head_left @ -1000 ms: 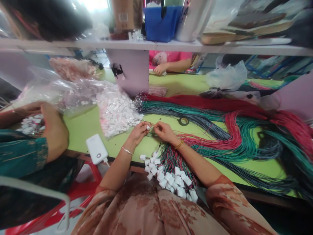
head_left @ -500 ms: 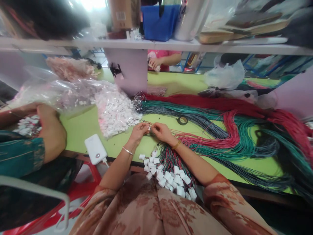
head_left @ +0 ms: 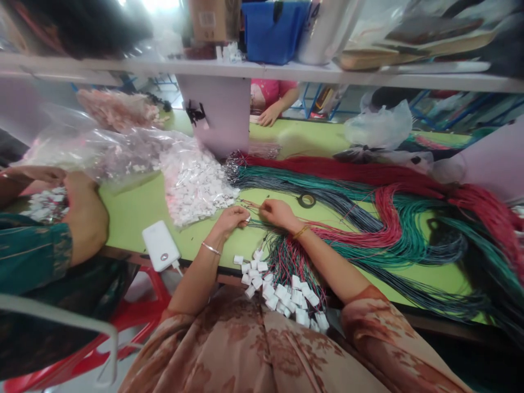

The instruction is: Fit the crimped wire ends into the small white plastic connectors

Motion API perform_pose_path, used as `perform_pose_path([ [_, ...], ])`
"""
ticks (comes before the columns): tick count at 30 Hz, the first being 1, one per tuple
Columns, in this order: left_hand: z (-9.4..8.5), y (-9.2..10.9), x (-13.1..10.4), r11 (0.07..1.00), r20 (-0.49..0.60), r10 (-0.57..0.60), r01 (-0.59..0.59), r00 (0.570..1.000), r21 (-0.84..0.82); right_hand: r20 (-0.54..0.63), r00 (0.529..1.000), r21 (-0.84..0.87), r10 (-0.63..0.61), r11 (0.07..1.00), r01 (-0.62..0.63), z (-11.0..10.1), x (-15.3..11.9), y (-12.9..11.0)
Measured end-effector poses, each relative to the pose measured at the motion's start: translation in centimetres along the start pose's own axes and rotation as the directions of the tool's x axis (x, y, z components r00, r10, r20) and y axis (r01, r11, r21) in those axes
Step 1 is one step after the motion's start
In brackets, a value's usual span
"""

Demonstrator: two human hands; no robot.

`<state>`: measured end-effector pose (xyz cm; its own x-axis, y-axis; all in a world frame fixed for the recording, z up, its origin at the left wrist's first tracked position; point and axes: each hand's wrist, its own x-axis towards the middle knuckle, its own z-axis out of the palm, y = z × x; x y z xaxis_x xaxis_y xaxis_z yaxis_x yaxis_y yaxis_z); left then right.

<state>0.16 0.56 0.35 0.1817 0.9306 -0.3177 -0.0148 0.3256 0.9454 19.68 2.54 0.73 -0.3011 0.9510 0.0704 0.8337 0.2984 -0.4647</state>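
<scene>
Far left: co-worker's hand (head_left: 47, 174) is over a pile of white-ended leads (head_left: 46, 204), fingers now more visible than a second ago. White power bank (head_left: 161, 245) with cable unchanged, near the front edge of the worktop (head_left: 131, 221). Clear bag of white connectors (head_left: 198, 188) unchanged, just beyond the left hand (head_left: 232, 219).

Left hand: thumb and fingers pinching a small white connector (head_left: 248, 218), only its end showing at the fingertips. Earlier the fingertips of both hands nearly met at it; now there's a clear gap.

Thin loose wires (head_left: 251, 204) show across that gap. Across the worktop, another person's hand (head_left: 270, 114) was raised half a second ago, now down at the surface.

Right hand (head_left: 279, 213): has shifted off to the right, fingers bent over the wires, tips hidden. Can't tell if it's gripping one.

Cluster of white plugs (head_left: 282, 295) hangs over the front edge, same place. Tape roll (head_left: 308, 206) and red wire bundle (head_left: 352, 173) beyond the right hand: no change.
</scene>
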Motion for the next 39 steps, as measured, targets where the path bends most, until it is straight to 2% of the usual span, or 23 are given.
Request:
perform_pose_path([
  [3,0.0,0.0,-0.1,1.0,-0.004,0.013,-0.013,1.0,0.02,0.049,0.999,-0.108,0.006,0.994,-0.001,0.3,0.0,-0.3],
  [6,0.1,-0.1,-0.1,1.0,0.003,0.03,-0.03,1.0,0.008,0.019,1.0,-0.051,0.021,0.998,-0.02,0.3,-0.1,-0.5],
  [9,0.3,-0.1,0.0,0.998,0.013,0.049,-0.048,0.999,-0.049,-0.034,0.999,0.124,-0.027,0.992,0.031,0.0,0.4,-0.9],
  [11,0.4,-0.1,0.0,0.992,0.024,0.064,-0.061,0.998,-0.114,-0.067,0.995,0.286,-0.075,0.954,0.091,-0.2,1.0,-1.7],
  [14,0.5,-0.1,-0.1,0.974,0.052,0.093,-0.08,0.994,-0.213,-0.096,0.989,0.535,-0.111,0.832,0.145,-0.3,1.8,-3.3],
  [17,0.7,-0.3,-0.3,0.955,0.054,0.116,-0.097,0.992,-0.279,-0.075,0.991,0.67,-0.109,0.731,0.131,-0.5,1.8,-4.2],
  [19,0.8,-0.4,-0.2,0.944,0.046,0.116,-0.096,0.992,-0.315,-0.071,0.993,0.666,-0.091,0.737,0.115,-0.8,1.4,-4.0],
  [22,1.0,-0.6,0.0,0.922,0.052,0.109,-0.081,0.993,-0.378,-0.069,0.996,0.589,-0.058,0.803,0.087,-0.8,0.5,-2.6],
  [27,1.0,-0.9,0.5,0.901,0.068,0.083,-0.046,0.994,-0.431,-0.012,0.999,0.527,-0.053,0.848,0.051,0.2,-0.5,-0.7],
  [36,1.1,-0.5,0.1,0.929,0.037,0.095,-0.075,0.995,-0.363,0.045,0.992,0.537,-0.114,0.84,0.072,0.3,-0.3,-0.6],
  [39,1.4,-0.7,0.2,0.953,0.002,0.101,-0.096,0.995,-0.286,0.021,0.988,0.476,-0.15,0.871,0.122,0.4,-0.3,-1.0],
])
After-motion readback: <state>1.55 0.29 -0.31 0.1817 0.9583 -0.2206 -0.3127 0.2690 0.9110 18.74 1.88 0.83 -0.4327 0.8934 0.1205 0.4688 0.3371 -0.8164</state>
